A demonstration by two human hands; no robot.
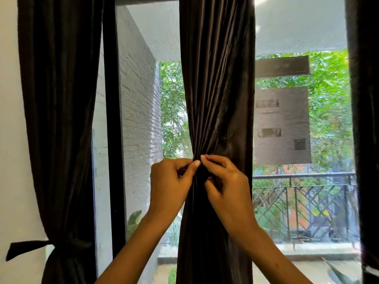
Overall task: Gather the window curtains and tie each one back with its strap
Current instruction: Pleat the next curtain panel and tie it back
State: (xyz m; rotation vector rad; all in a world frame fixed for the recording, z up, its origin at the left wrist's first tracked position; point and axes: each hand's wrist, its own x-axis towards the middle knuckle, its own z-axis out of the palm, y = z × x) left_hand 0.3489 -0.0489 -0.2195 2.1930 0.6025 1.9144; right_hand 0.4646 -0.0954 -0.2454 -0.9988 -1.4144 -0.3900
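A dark satin curtain (pixel 217 78) hangs in the middle of the window, gathered into a narrow waist at hand height. My left hand (pixel 170 181) pinches the gathered folds from the left with thumb and fingers. My right hand (pixel 225 181) pinches the same spot from the right, fingertips nearly meeting those of the left. The dark strap at that waist cannot be told apart from the fabric. A second dark curtain (pixel 59 99) hangs at the left, tied back low down by its strap (pixel 26 248), which runs to the wall.
A black window frame post (pixel 112 119) stands between the two curtains. Another dark curtain edge (pixel 367 119) borders the right side. Behind the insect screen are a brick wall (pixel 139 99), a balcony railing (pixel 303 199) and trees.
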